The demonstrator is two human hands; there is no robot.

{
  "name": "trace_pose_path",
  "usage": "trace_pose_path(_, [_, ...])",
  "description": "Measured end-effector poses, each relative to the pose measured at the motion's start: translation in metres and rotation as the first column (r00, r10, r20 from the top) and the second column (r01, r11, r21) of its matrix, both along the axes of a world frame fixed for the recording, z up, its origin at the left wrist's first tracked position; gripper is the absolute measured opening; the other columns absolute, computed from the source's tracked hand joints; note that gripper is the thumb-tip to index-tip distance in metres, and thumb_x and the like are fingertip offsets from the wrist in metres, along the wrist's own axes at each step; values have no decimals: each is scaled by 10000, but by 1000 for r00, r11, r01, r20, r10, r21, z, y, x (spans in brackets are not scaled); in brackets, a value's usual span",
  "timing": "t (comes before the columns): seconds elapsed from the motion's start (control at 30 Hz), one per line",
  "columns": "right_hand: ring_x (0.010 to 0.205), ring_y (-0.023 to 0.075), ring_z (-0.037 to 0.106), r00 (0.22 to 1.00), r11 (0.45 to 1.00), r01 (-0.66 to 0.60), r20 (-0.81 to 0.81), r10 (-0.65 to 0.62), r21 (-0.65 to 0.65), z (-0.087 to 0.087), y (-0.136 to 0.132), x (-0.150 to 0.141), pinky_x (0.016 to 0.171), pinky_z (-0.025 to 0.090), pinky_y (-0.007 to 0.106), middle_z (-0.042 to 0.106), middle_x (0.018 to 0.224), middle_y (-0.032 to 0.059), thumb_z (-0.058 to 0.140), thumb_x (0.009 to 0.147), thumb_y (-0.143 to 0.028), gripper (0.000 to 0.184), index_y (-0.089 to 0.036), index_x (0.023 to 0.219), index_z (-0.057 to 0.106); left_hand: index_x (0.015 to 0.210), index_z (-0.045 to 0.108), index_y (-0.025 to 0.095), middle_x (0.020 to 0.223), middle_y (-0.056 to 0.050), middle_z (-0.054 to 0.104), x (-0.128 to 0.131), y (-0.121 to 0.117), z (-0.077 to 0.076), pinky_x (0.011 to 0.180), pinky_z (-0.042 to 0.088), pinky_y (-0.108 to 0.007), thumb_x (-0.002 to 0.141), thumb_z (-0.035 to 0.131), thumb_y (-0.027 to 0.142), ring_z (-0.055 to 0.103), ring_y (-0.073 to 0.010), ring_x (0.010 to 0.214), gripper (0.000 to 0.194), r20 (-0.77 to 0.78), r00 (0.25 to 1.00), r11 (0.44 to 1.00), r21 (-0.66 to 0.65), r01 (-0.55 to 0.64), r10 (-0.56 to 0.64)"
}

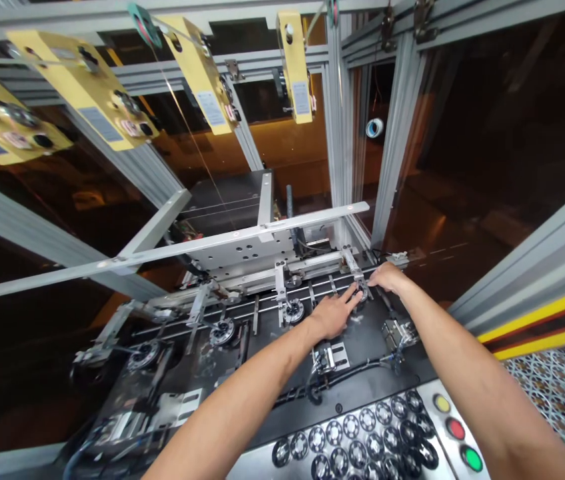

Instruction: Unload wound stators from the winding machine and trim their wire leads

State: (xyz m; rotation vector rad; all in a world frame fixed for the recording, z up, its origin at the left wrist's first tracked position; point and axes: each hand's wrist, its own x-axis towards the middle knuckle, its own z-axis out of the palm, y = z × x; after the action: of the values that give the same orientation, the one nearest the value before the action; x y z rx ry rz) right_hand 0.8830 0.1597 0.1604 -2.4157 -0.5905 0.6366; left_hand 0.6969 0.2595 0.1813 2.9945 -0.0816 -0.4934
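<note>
The left hand (333, 315) reaches out with its fingers stretched and slightly parted, the tips at the round part (362, 292) in the rightmost station of the machine. Its thumb is out of sight, so I cannot tell whether this grip closes on the part or only steadies it. The right hand (389, 277) is bent in from the other side, fingertips just beside the same part; its grip looks narrow, but whether it pinches anything is too small to tell.

In my judgement, work at this spot calls for light, steady fingertips: the left bracing the part flat, the right making the fine movements, with both forearms clear of the bracket (396, 333) on the near side.

Farther along the rail sit three more round parts, among them the one nearest the left hand (294, 311), each under its own arm.

Nearer the person, a shiny metal tray (250, 468) on the counter (357, 389) carries rows of black ringed pieces (351, 427), crowded together toward its right end. Beside it a panel (432, 393) holds yellow, red and green buttons.
</note>
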Motion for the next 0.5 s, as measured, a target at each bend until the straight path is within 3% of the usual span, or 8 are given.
trace_pose_path(0.23, [979, 205, 657, 971, 998, 46, -234, -53, -35, 9, -22, -23, 825, 577, 398, 648, 1160, 67, 620, 939, -347, 303, -153, 1171, 614, 1561, 134, 244, 1671, -142, 34, -1, -3, 5, 1051, 469, -447, 796, 663, 133, 541, -349, 1315, 937, -22, 1000, 1000, 18, 12, -12])
trace_pose_path(0.5, [999, 212, 653, 951, 998, 48, -302, -61, -51, 12, -21, -25, 838, 572, 404, 644, 1177, 69, 624, 937, -344, 304, -152, 1173, 615, 1566, 119, 231, 1672, -149, 46, -1, -2, 0, 1033, 478, -450, 811, 637, 117, 559, -343, 1293, 923, -16, 1000, 1000, 20, 9, -9])
